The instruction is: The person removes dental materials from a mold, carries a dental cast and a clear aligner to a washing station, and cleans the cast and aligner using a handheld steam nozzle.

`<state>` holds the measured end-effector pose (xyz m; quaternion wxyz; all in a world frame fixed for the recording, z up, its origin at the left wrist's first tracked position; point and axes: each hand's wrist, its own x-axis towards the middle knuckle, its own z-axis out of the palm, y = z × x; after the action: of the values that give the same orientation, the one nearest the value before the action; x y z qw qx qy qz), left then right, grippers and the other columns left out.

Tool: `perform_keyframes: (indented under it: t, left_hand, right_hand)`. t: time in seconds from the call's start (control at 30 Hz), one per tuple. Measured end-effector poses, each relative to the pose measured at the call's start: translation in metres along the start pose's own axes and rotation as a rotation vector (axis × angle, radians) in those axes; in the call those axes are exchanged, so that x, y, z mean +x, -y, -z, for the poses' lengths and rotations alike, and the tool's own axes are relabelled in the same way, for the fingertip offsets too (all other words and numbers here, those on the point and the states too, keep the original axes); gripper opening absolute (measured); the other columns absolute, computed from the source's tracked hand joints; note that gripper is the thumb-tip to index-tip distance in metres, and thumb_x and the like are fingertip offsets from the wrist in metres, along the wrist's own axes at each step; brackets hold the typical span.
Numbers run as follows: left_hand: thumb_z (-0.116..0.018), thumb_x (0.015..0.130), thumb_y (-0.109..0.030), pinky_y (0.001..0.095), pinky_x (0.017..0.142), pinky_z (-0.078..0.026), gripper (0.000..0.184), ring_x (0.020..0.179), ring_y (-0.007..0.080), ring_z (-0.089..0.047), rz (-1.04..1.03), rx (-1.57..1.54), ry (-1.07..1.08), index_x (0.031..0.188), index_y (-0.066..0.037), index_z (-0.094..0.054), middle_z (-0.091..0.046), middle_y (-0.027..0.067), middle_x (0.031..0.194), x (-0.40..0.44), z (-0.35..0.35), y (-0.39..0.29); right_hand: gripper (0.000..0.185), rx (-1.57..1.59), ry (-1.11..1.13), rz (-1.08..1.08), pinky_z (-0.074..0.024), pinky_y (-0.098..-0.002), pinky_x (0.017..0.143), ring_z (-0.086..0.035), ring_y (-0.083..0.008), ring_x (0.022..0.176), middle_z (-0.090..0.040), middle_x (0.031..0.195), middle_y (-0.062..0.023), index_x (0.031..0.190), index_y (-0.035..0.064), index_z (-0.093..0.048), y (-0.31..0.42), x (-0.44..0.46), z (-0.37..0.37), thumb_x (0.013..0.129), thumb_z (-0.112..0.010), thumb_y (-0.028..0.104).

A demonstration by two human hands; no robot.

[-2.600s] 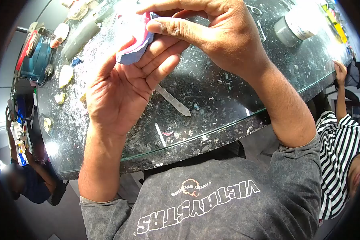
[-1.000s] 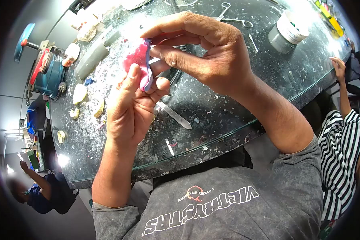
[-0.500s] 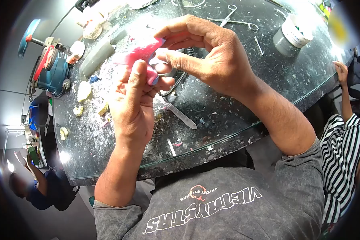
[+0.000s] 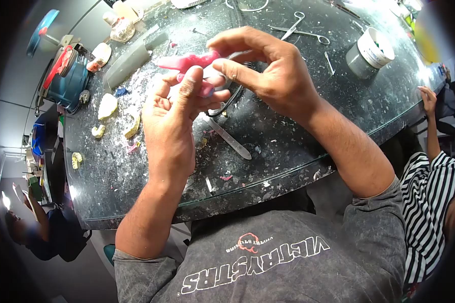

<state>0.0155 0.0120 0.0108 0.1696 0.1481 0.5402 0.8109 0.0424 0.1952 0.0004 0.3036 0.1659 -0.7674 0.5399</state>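
Note:
Both hands hold a pink dental wax piece [image 4: 184,62] with a lumpy, shiny surface and a bluish spot at its lower end, above the bench. My left hand [image 4: 174,116] is closed on it from below, its thumb pressed on the near side and the fingers behind. At the upper right end, my right hand [image 4: 273,70] pinches the wax with thumb and index finger. The fingers hide part of its shape. Beneath the hands a metal knife-like tool [image 4: 231,141] lies on the dark bench [image 4: 283,151], near a black cable [image 4: 227,104].
Scissor-like metal forceps [image 4: 301,33] and a white tub [image 4: 376,49] lie to the right. On the left are a grey block [image 4: 129,65], yellowish plaster pieces [image 4: 107,106] and a teal device [image 4: 71,83]. A person in striped clothing [image 4: 419,202] sits at right; another person [image 4: 50,227] is at left.
The pink wax has tilted to a flatter angle and shifted slightly down and right, with both hands still on it. The glare over it has faded.

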Motion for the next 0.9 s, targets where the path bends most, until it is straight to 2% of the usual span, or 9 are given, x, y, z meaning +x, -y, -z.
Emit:
perform_keyframes:
  t: [0.13, 0.17, 0.23, 0.33, 0.43, 0.57, 0.6, 0.77, 0.9]
  left_hand:
    - [-0.062, 0.098, -0.021, 0.0303, 0.077, -0.058, 0.031, 0.091, 0.0197, -0.070, 0.021, -0.146, -0.136, 0.121, 0.000, -0.055, -0.067, 0.0110, 0.104, 0.005, 0.002, 0.004]
    - [-0.058, 0.100, -0.024, 0.0403, 0.101, -0.049, 0.038, 0.107, 0.0268, -0.066, -0.009, -0.112, -0.113, 0.127, 0.002, -0.055, -0.068, 0.0174, 0.112, 0.002, 0.003, 0.004]
    - [-0.059, 0.100, -0.023, 0.0311, 0.085, -0.054, 0.036, 0.090, 0.0154, -0.067, 0.027, -0.166, -0.143, 0.127, -0.001, -0.052, -0.066, 0.0076, 0.105, 0.001, -0.003, 0.003]
    - [-0.060, 0.100, -0.024, 0.0317, 0.089, -0.051, 0.034, 0.092, 0.0138, -0.066, 0.011, -0.157, -0.055, 0.126, -0.003, -0.055, -0.066, 0.0057, 0.105, -0.005, -0.006, 0.003]
    - [-0.058, 0.100, -0.024, 0.0389, 0.099, -0.048, 0.031, 0.107, 0.0199, -0.065, 0.003, -0.107, 0.038, 0.122, -0.003, -0.058, -0.067, 0.0107, 0.114, -0.002, 0.001, 0.002]
    - [-0.062, 0.097, -0.024, 0.0357, 0.096, -0.046, 0.032, 0.099, 0.0177, -0.064, 0.110, -0.141, -0.049, 0.122, -0.005, -0.057, -0.067, 0.0078, 0.108, 0.002, 0.008, 0.003]
    - [-0.068, 0.092, -0.015, 0.0313, 0.087, -0.048, 0.028, 0.090, 0.0138, -0.062, 0.152, -0.244, -0.004, 0.116, -0.004, -0.061, -0.066, 0.0052, 0.106, 0.003, 0.010, 0.001]
    - [-0.070, 0.090, -0.012, 0.0293, 0.084, -0.050, 0.029, 0.089, 0.0146, -0.064, 0.130, -0.068, 0.083, 0.115, 0.000, -0.062, -0.067, 0.0067, 0.103, 0.000, 0.000, -0.002]
    - [-0.070, 0.090, -0.011, 0.0268, 0.079, -0.050, 0.023, 0.087, 0.0146, -0.065, 0.187, -0.031, 0.178, 0.108, -0.001, -0.061, -0.068, 0.0079, 0.099, -0.001, -0.008, 0.000]
  right_hand:
    - [0.027, -0.119, 0.033, 0.185, -0.0551, -0.0292, 0.074, -0.069, -0.0180, 0.083, -0.069, 0.090, -0.0090, 0.102, 0.0036, -0.069, 0.010, 0.005, 0.002, 0.081, -0.078, 0.017]
    - [0.028, -0.091, 0.079, 0.162, -0.0552, -0.0290, 0.074, -0.069, -0.0177, 0.083, -0.069, 0.090, -0.0089, 0.102, 0.0036, -0.069, 0.014, 0.003, -0.001, 0.080, -0.079, 0.016]
    - [0.027, -0.013, 0.022, 0.068, -0.0568, -0.0288, 0.075, -0.071, -0.0180, 0.084, -0.071, 0.092, -0.0101, 0.102, 0.0030, -0.069, 0.016, -0.003, -0.012, 0.079, -0.079, 0.011]
    - [0.026, 0.046, 0.005, 0.044, -0.0575, -0.0280, 0.077, -0.072, -0.0192, 0.087, -0.072, 0.095, -0.0115, 0.105, 0.0033, -0.070, 0.006, -0.009, -0.013, 0.080, -0.077, 0.009]
    - [0.026, 0.037, 0.020, 0.085, -0.0579, -0.0283, 0.078, -0.072, -0.0196, 0.088, -0.072, 0.096, -0.0122, 0.106, 0.0040, -0.070, 0.008, -0.006, -0.008, 0.082, -0.075, 0.008]
    - [0.024, -0.245, 0.031, 0.279, -0.0589, -0.0304, 0.073, -0.072, -0.0216, 0.084, -0.073, 0.095, -0.0104, 0.104, 0.0058, -0.071, 0.014, -0.002, 0.006, 0.081, -0.075, 0.008]
    - [0.023, -0.285, 0.024, 0.309, -0.0589, -0.0306, 0.072, -0.072, -0.0220, 0.084, -0.073, 0.094, -0.0097, 0.104, 0.0062, -0.071, 0.016, -0.004, 0.009, 0.081, -0.075, 0.009]
    - [0.020, -0.474, 0.132, 0.397, -0.0588, -0.0311, 0.067, -0.072, -0.0229, 0.081, -0.073, 0.096, -0.0078, 0.101, 0.0085, -0.070, 0.027, -0.018, 0.027, 0.082, -0.075, 0.010]
    - [0.025, 0.026, 0.142, -0.086, -0.0603, -0.0302, 0.079, -0.072, -0.0184, 0.091, -0.073, 0.101, -0.0093, 0.108, 0.0040, -0.069, 0.041, -0.036, 0.035, 0.085, -0.074, 0.014]
